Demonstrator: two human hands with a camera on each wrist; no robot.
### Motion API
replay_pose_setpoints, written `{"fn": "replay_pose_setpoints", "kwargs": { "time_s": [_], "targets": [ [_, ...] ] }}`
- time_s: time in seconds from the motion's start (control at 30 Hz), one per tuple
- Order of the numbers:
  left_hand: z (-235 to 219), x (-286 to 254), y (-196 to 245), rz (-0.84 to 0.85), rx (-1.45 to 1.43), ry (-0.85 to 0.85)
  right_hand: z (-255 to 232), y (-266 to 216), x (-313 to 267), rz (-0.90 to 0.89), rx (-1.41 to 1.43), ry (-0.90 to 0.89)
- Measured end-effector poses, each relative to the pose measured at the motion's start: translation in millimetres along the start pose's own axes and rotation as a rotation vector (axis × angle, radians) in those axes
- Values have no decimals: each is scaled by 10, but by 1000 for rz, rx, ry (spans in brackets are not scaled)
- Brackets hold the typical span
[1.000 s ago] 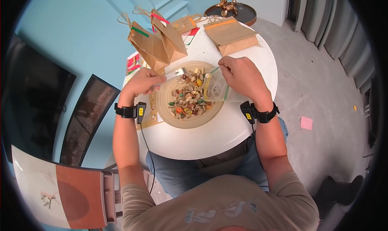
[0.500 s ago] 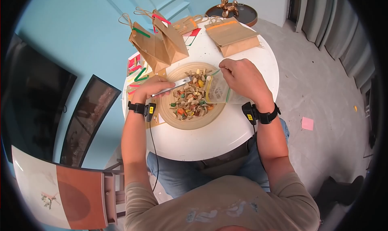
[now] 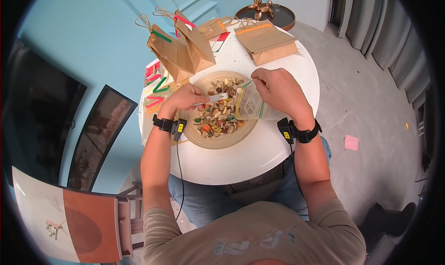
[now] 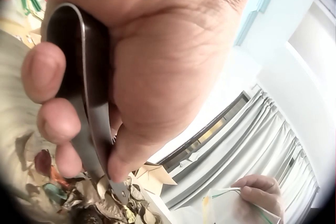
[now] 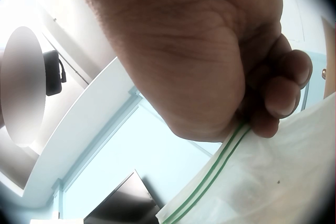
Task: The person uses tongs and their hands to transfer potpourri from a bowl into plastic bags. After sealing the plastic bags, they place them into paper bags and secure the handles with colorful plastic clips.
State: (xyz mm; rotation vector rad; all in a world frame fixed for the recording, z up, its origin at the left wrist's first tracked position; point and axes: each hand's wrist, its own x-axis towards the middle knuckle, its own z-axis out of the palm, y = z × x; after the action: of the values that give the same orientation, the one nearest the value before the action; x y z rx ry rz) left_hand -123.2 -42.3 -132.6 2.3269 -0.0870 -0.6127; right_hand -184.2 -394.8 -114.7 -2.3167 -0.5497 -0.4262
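In the head view, my left hand (image 3: 185, 99) grips flat metal tongs (image 3: 219, 97) over a round beige plate (image 3: 192, 134). The left wrist view shows the tongs' bent end in the palm, fingers curled along one arm and thumb on the other, tips down at the dried pieces. On the plate lies a heap of potpourri (image 3: 219, 121), mostly brown dried petals with orange, yellow and green bits. My right hand (image 3: 281, 90) pinches the top edge of a clear zip bag (image 3: 250, 104), tilted with its green-striped seal (image 5: 210, 169) visible. The bag overlaps the plate's right side.
Two standing paper bags (image 3: 171, 56) with green and pink strips are at the back left of the white round table (image 3: 222, 167). Another paper bag (image 3: 266, 42) lies at the back right. Green and pink clips (image 3: 160, 85) lie left of the plate.
My left hand has moved right and inward with the tongs, whose tips now sit over the upper part of the heap near the zip bag. The right hand and bag barely moved.
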Motion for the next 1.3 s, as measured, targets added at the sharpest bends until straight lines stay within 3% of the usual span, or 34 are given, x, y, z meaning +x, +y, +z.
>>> {"fn": "replay_pose_setpoints", "kwargs": {
  "time_s": [0.47, 0.63, 0.8, 0.9, 1.03, 1.2, 1.3],
  "targets": [
    [-243, -596, 101, 17, -2, 114, 16, -18, -3, -15, 28, 5],
    [-323, -826, 506, 89, 97, 103, 47, -16, 11, -13, 32, -6],
    [-45, -855, 949, 246, 171, 13, 15, -48, 15, 8, 26, 4],
    [202, -842, 1125, 357, 370, 64, 7, -64, 14, 18, 39, 13],
    [167, -897, 1015, 278, 326, 85, 6, -31, 7, 15, 41, 21],
    [-150, -1085, 522, 29, 148, 81, -19, -29, -4, 11, 30, 21],
    [-321, -1133, 132, -78, 200, 78, -25, -24, -9, 25, 17, -1]
  ]
}}
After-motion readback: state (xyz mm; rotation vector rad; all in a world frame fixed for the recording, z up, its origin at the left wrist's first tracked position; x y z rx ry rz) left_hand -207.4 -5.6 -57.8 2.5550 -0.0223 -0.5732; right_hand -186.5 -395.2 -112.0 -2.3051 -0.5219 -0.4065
